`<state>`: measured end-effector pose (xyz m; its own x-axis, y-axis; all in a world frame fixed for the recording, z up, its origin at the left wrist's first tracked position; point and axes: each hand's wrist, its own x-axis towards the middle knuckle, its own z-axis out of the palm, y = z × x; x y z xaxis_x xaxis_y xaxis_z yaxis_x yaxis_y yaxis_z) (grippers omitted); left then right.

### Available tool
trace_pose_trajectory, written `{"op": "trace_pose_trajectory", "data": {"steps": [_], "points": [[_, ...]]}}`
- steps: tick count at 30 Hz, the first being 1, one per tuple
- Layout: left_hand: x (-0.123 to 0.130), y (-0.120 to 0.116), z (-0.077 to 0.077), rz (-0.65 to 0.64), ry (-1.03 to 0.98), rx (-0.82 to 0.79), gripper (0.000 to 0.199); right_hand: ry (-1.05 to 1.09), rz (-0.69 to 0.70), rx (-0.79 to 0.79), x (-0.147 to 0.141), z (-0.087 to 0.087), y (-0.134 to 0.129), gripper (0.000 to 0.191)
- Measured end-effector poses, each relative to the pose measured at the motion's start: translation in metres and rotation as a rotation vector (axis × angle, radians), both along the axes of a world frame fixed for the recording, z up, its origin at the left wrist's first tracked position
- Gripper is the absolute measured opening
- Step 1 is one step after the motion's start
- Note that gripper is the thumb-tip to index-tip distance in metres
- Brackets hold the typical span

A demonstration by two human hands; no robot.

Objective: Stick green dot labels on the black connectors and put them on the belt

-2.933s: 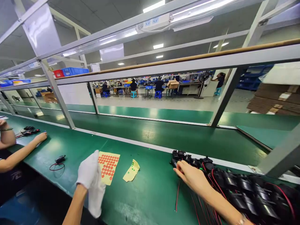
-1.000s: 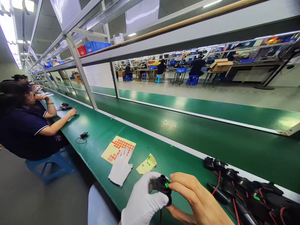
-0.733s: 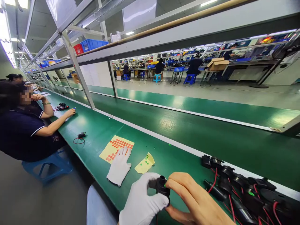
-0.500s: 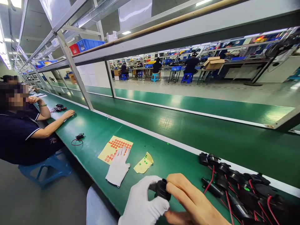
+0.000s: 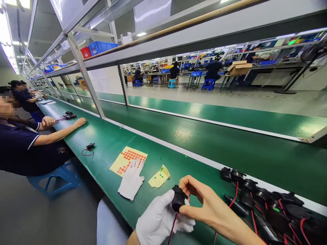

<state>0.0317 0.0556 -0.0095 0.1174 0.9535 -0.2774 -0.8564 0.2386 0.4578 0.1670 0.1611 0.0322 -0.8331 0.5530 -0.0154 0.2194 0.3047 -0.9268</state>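
Observation:
My left hand (image 5: 159, 219), in a white glove, holds a small black part (image 5: 178, 202) with a red and black lead hanging below it. My bare right hand (image 5: 204, 202) grips the same part from the right, fingers curled over its top. Both hands hover over the near edge of the green bench (image 5: 109, 143). To the right lies a row of several similar black parts with red wires (image 5: 258, 200). A yellow sheet of green dot stickers (image 5: 159, 177) lies just beyond my hands.
A spare white glove (image 5: 131, 180) lies on a yellow sheet of red dot stickers (image 5: 126, 159). A lone black part with a red wire (image 5: 89, 147) sits further left. A seated co-worker's arm (image 5: 61, 132) rests on the bench. A green conveyor belt (image 5: 204, 143) runs behind.
Both hands have lifted and turned the black part; my right fingers now curl over its top and the lead hangs down. The co-worker on the left lowered a hand to the bench.

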Motion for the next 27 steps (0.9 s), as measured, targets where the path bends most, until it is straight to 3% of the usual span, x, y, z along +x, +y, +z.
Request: {"op": "trace_pose_trajectory", "data": {"steps": [4, 8, 11, 14, 16, 18, 22, 27], "points": [[0.006, 0.004, 0.002, 0.019, -0.272, -0.109, 0.055, 0.083, 0.066, -0.249, -0.004, -0.001, 0.010, 0.045], [0.005, 0.003, 0.012, 0.038, -0.265, -0.133, 0.059, 0.110, 0.073, -0.245, -0.002, -0.002, 0.009, 0.052], [0.005, 0.001, 0.016, 0.093, 0.015, -0.028, 0.064, 0.137, 0.088, -0.143, 0.003, 0.000, 0.008, 0.043], [0.002, -0.002, 0.017, 0.257, 0.538, 0.153, 0.044, 0.209, 0.105, 0.044, 0.011, 0.002, 0.008, 0.029], [-0.001, -0.004, 0.015, 0.398, 0.905, 0.232, 0.031, 0.247, 0.098, 0.188, 0.015, 0.003, 0.008, 0.034], [-0.005, -0.007, 0.011, 0.523, 1.176, 0.351, 0.033, 0.257, 0.093, 0.303, 0.018, 0.006, 0.005, 0.046], [-0.008, -0.010, 0.007, 0.637, 1.364, 0.602, 0.038, 0.233, 0.125, 0.391, 0.015, 0.014, -0.003, 0.059], [-0.008, -0.011, 0.012, 0.716, 1.591, 0.682, 0.038, 0.282, 0.177, 0.405, 0.011, 0.016, -0.004, 0.053]]}}
